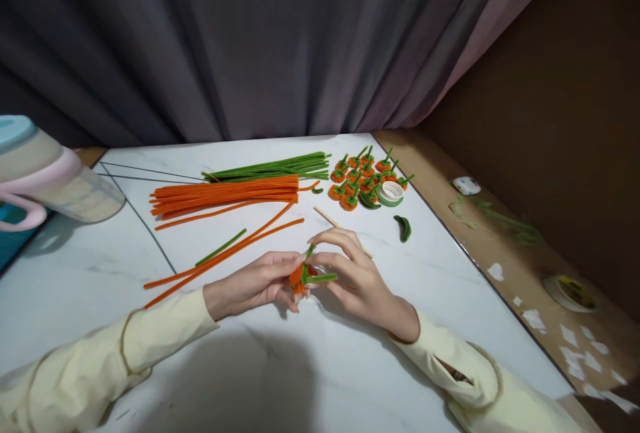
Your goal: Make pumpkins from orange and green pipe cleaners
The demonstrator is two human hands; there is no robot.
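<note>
One pumpkin [299, 278] is above the table [360, 366], pinched by the left hand [263, 281]; whether the right hand [357, 280], curled beside it, grips, I cannot tell. Nearby lie two crossed orange pipe cleaners [229, 253] and one stick [325, 216].

A white marbled tabletop [380, 360] spans the frame's lower middle, bearing green stems [270, 168] and orange stems [225, 197] left of centre, small pumpkin shapes [349, 202] right of centre.

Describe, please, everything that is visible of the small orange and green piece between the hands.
The small piece has a rounded, fuzzy orange body, apparently pipe cleaner, with two green stems, one pointing up, one rightward. The left hand pinches it over the white table; the right hand is at its stems, exact contact partly hidden.
</note>
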